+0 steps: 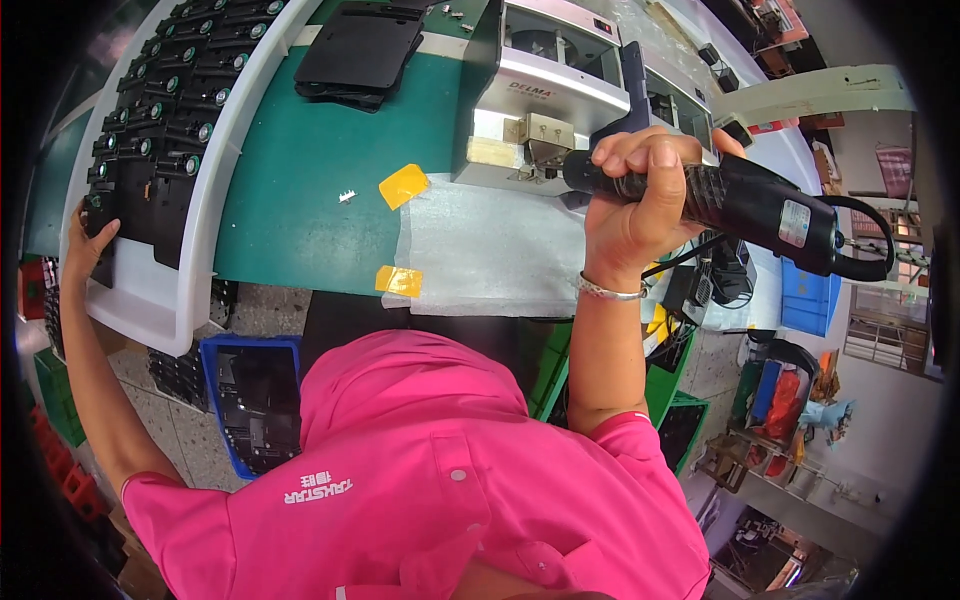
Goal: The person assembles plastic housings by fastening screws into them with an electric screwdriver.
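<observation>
My right hand (640, 195) is wrapped round a black electric screwdriver (745, 205), held nearly level. Its front end is close against the metal outlet block (545, 135) of a silver screw feeder (490, 95); whether the tip touches is hidden. Far to the left, my left hand (85, 245) has thumb and fingers closed on a black plastic part (98, 212) at the near-left corner of a white tray (205, 230). Rows of similar black parts (165, 115), each with a small round greenish piece, fill that tray.
Black flat plates (360, 50) are stacked at the back of the green mat (300, 160). White foam sheet (490, 250) with yellow tape (402, 187) lies before the feeder, and a small white piece (346, 196) is nearby. Below the bench edge sits a blue crate (208, 375) of black parts.
</observation>
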A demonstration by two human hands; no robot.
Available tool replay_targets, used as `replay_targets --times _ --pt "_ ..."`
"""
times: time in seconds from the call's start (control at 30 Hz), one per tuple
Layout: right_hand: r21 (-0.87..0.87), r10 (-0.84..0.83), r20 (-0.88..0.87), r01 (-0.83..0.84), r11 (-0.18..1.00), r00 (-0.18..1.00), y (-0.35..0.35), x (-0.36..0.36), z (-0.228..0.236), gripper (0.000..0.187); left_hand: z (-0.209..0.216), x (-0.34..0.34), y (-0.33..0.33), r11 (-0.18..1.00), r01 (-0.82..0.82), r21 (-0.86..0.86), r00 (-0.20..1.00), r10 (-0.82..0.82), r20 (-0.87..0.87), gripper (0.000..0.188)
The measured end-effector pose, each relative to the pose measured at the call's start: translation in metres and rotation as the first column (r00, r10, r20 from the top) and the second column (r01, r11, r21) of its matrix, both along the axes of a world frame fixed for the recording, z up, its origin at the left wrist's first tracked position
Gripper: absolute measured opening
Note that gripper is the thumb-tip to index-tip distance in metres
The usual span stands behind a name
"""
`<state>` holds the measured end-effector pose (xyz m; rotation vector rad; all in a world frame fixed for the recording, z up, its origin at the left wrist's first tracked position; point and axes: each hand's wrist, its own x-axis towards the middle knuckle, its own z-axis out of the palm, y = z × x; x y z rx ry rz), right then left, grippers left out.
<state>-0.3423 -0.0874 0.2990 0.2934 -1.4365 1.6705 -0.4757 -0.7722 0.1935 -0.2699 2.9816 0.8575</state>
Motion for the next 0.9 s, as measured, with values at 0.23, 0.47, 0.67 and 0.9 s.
replay_targets --times 0.23,0.47,0.67,0.9 --pt "0.024 0.026 0.031 -0.026 0.999 0.999 0.0 -0.007 -0.005 0.048 0.002 0.001 0.009 0.999 0.048 0.003 0.997 -0.047 -0.054 0.101" --pt "0.19 0.193 0.166 -0.224 0.956 0.967 -0.004 -0.014 0.007 0.048 0.014 0.001 0.006 0.986 0.164 -0.015 0.954 -0.163 -0.25 0.101" --pt "0.201 0.197 0.257 -0.252 0.947 0.946 0.002 -0.013 0.01 0.047 0.043 -0.003 0.032 0.972 0.179 -0.155 0.912 -0.223 -0.344 0.1" --pt "-0.168 0.338 0.08 -0.322 0.932 0.938 0.017 0.029 0.005 0.052 0.137 0.081 0.235 0.853 0.33 -0.405 0.77 -0.491 -0.407 0.105"
